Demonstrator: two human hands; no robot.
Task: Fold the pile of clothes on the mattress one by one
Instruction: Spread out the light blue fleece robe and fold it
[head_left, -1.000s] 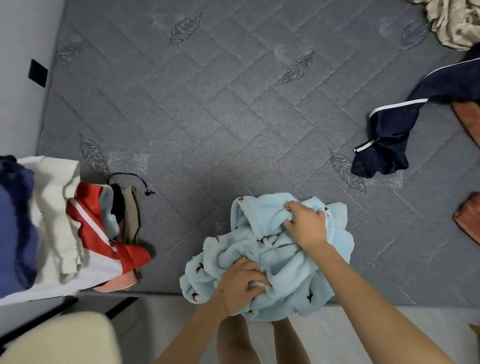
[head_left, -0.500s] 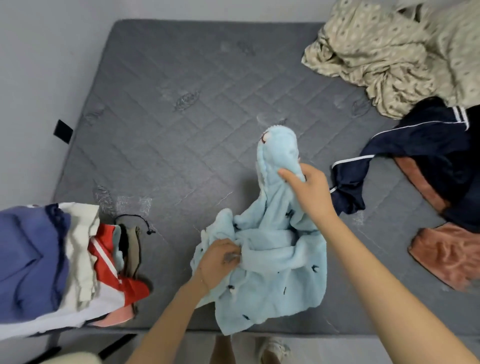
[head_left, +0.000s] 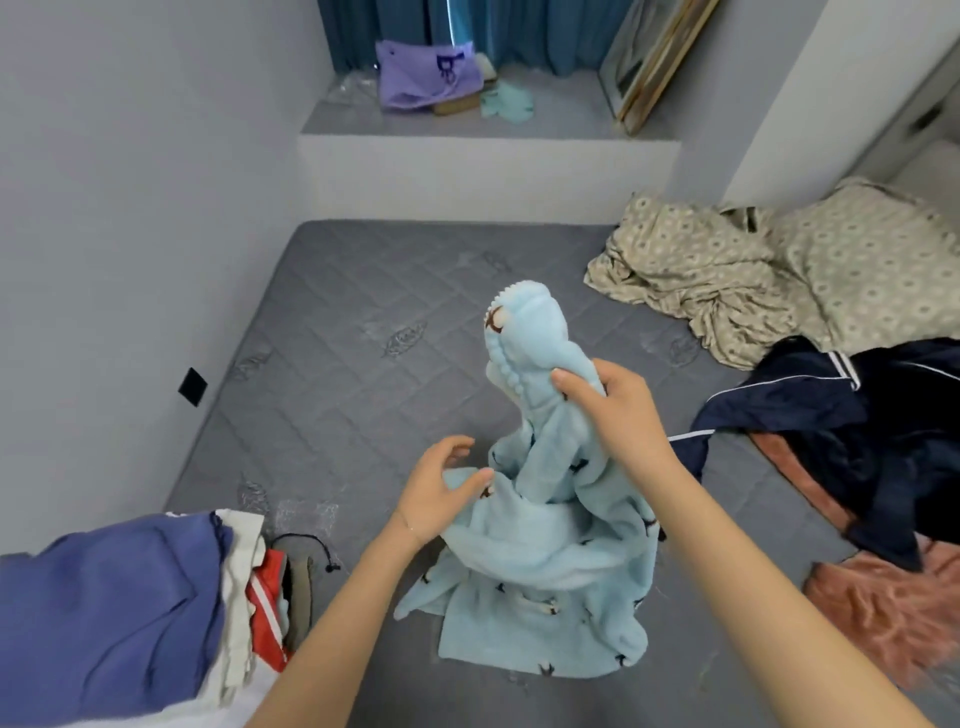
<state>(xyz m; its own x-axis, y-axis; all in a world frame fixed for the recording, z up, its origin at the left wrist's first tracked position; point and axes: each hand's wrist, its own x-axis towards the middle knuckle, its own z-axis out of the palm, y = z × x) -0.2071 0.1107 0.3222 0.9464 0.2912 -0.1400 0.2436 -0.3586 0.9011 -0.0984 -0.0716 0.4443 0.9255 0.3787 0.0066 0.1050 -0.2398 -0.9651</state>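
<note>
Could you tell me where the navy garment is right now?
Head view: the navy garment lies on the mattress's right side, between the beige bedding and the pink fleece.

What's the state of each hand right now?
Left hand: open, fingers relaxed, thumb against the light blue garment.
Right hand: closed, gripping the upper part of the light blue garment and holding it up.

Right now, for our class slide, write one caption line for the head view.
Right hand holds a light-blue garment up by one end over the grey mattress; left hand open against its folds.
</note>
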